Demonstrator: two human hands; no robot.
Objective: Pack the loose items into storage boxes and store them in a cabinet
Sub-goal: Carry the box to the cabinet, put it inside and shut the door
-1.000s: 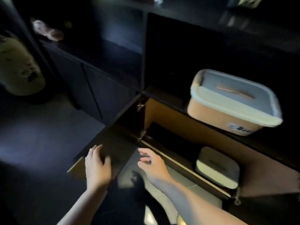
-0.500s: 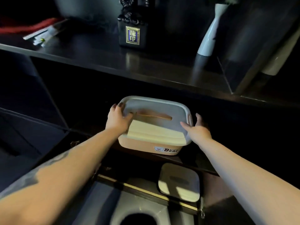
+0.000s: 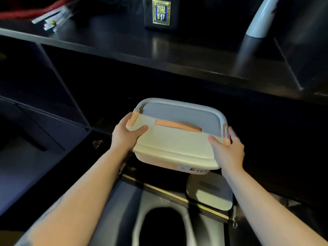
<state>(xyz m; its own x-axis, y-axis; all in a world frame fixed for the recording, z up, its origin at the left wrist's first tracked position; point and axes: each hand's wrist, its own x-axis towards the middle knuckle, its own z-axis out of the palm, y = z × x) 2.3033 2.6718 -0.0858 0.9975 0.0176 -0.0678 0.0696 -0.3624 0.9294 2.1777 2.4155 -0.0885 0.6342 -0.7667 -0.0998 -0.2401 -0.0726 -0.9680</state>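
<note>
A cream storage box (image 3: 177,144) with a pale lid, an orange top handle and orange side clips sits at the front of a dark cabinet shelf (image 3: 159,89). My left hand (image 3: 126,134) grips its left end, thumb on the lid. My right hand (image 3: 228,148) grips its right end by the clip. A second, smaller lidded box (image 3: 209,192) rests in the open compartment below.
The dark cabinet top (image 3: 124,45) carries a black box with a gold and blue label (image 3: 160,13), a white vase (image 3: 260,20), and white and red items (image 3: 49,18) at the far left. An open cabinet door (image 3: 44,166) lies at the lower left.
Both hands rose from the low cabinet door to the cream box and took hold of its two ends. The box has slid a little forward toward me.
</note>
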